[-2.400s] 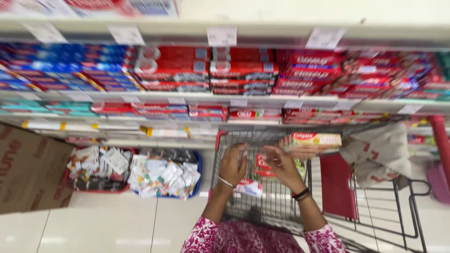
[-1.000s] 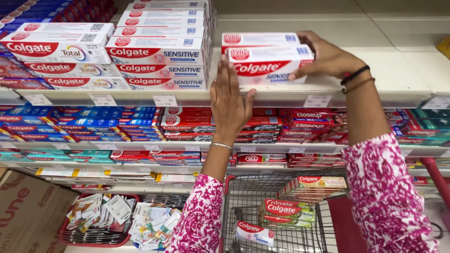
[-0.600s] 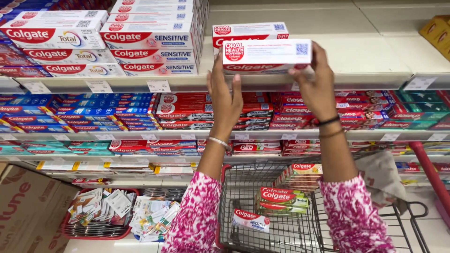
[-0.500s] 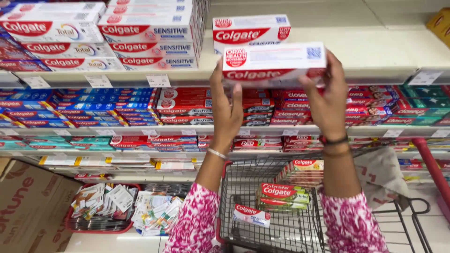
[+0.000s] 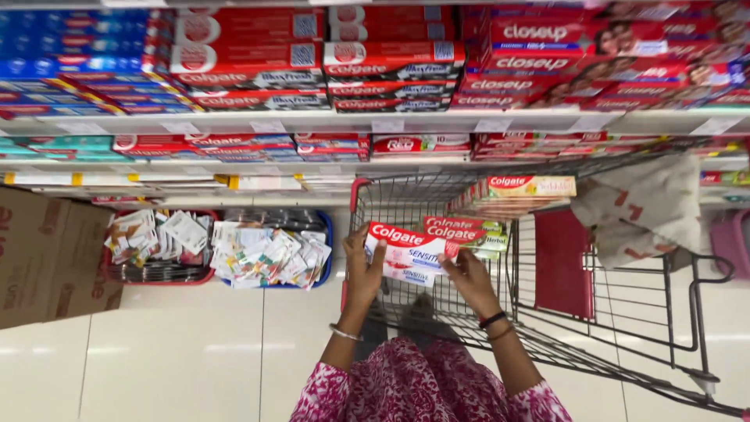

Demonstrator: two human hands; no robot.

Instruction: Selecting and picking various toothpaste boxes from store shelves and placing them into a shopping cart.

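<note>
A red-and-white toothpaste carton (image 5: pixel 408 252) sits just left of the frame's centre, held over the wire shopping cart (image 5: pixel 625 312). The left hand (image 5: pixel 364 270) curls its fingers round the carton's left end; the right hand (image 5: pixel 469 273) pinches the right end from below, thumb on top. Each wrist shows bangles, silver on the left, dark on the right.

Half a second ago both hands were raised to an upper shelf, pressing a similar carton against the stock there. Now they are down at the cart mouth, gripping a carton from the load, and the view has tilted toward the floor. That suggests one carton has been shelved and another is coming out of the cart.

Counted: one carton in hand; two green-trimmed cartons (image 5: pixel 469 232) showing just behind it in the cart, possibly more beneath; one bundled stack of pale cartons (image 5: pixel 519 195) at the cart's far end. A red fold-down seat panel (image 5: pixel 564 262) stands to the right, and a beige patterned cloth bag (image 5: pixel 644 207) hangs over the cart's rim.

On the floor at left centre sit two baskets of small packets, one red (image 5: pixel 156 246), one blue (image 5: pixel 273 254). One brown cardboard box (image 5: pixel 39 258) fills the left edge. Across the top run two tiers of shelves (image 5: pixel 375 123) packed with red, blue and teal cartons, too many to count.
</note>
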